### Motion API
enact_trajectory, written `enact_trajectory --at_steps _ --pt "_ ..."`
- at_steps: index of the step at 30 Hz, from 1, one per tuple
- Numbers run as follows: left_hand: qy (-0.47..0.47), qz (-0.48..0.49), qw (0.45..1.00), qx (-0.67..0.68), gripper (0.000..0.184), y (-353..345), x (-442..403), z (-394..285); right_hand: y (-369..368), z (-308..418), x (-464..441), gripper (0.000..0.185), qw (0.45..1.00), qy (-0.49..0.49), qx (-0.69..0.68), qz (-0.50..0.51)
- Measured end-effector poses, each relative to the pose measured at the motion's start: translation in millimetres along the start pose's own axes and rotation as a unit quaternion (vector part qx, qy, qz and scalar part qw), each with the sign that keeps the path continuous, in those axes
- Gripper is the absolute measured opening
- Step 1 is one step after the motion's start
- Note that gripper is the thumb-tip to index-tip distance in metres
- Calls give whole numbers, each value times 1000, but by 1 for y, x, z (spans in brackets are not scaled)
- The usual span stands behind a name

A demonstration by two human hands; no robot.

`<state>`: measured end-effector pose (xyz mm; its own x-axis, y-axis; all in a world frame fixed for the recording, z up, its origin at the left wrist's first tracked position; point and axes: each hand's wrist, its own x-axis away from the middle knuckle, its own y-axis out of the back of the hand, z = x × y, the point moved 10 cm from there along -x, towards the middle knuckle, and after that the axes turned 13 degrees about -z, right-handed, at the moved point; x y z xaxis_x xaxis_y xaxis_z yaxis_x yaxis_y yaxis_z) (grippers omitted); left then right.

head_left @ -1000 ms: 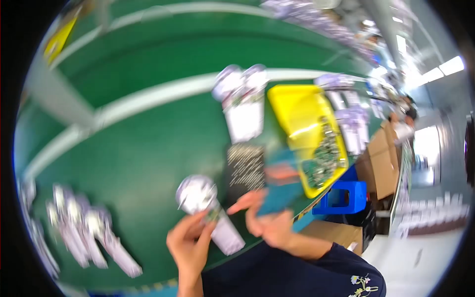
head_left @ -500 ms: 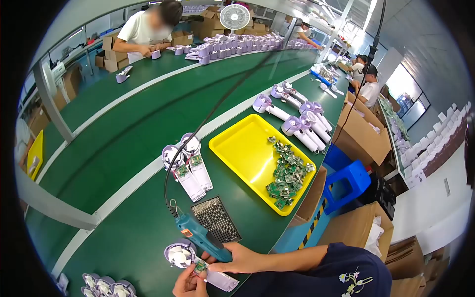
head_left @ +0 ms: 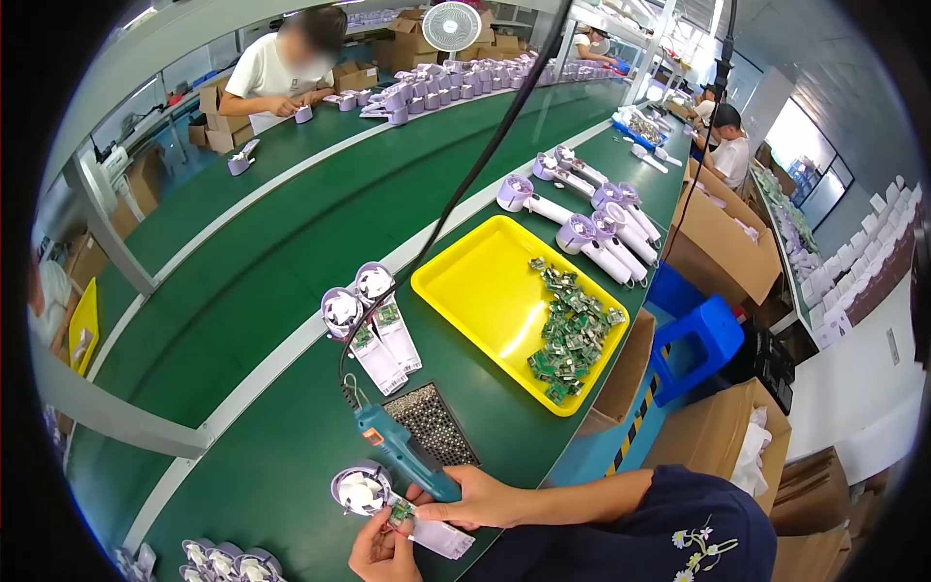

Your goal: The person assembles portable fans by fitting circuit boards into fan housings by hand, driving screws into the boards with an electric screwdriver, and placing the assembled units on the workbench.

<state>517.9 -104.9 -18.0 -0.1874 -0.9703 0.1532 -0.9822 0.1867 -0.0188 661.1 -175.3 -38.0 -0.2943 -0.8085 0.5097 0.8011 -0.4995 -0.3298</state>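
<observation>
A teal electric screwdriver with a black cord lies in my right hand, whose fingers wrap round its lower end. Below it, my left hand pinches the handheld fan near its small green circuit board. The fan lies open on the green table, its round purple head at upper left and its white handle under my right hand. A black tray of screws is just beyond the screwdriver. Two more opened fans with boards lie further up. The screwdriver's tip is hidden.
The yellow tray holds many green circuit boards. Assembled fans lie behind it, and more fan heads sit at the bottom left. A blue stool and cardboard boxes stand right. Across the table a person handles a purple part.
From a blurred earlier view turned differently, the camera has steadied. The screwdriver has come over beside the fan, upright in my right hand. Over the last half second, little has moved besides a slight view shift.
</observation>
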Motion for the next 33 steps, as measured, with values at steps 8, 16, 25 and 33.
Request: enact_trajectory --at_steps 8,16,25,33 --pt "-9 -11 1000 -20 34 -3 -1 -4 -1 5 2 31 995 -63 -65 29" --pt "28 5 1000 -3 33 -13 -4 2 8 18 -2 31 1000 9 0 -2" --pt "14 12 1000 19 33 -23 -26 -23 22 36 6 26 999 1 30 -21" --pt "-58 39 998 1 30 -53 -142 -35 135 80 -2 32 943 182 128 -247"
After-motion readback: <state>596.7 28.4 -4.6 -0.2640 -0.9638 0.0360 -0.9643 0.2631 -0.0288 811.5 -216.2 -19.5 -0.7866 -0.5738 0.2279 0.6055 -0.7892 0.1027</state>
